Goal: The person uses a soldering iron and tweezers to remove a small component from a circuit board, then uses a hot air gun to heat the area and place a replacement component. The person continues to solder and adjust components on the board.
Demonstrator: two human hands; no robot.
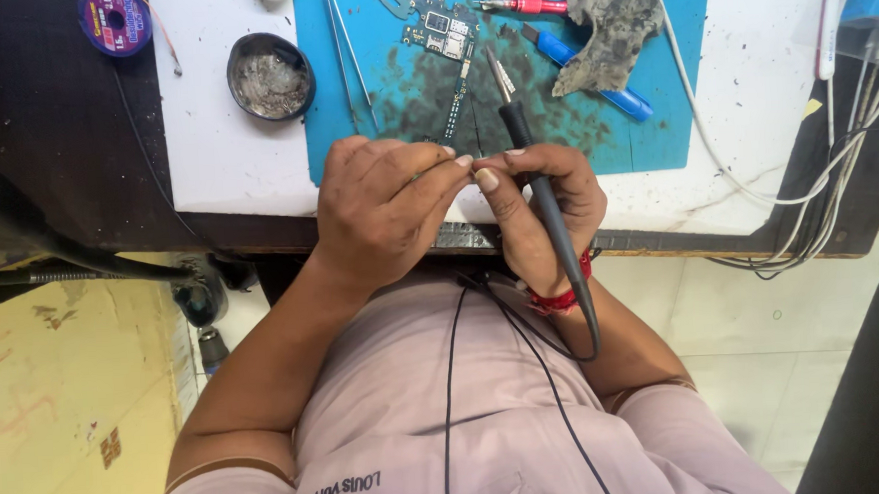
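My right hand (542,208) holds a black soldering iron (541,188) like a pen, its metal tip pointing up over the blue mat (651,119). My left hand (383,205) meets the right at the fingertips, pinching something too small to make out near the table's front edge. A small green circuit board (440,30) lies on the stained mat beyond both hands. The iron's black cable loops down over my shirt.
A round tin of metal wool (270,77) sits left of the mat. A red-handled tool (528,4), a blue-handled tool (590,72) and a dirty grey rag (612,17) lie on the mat's far right. White cables (822,181) hang at right; a purple solder spool (113,19) is far left.
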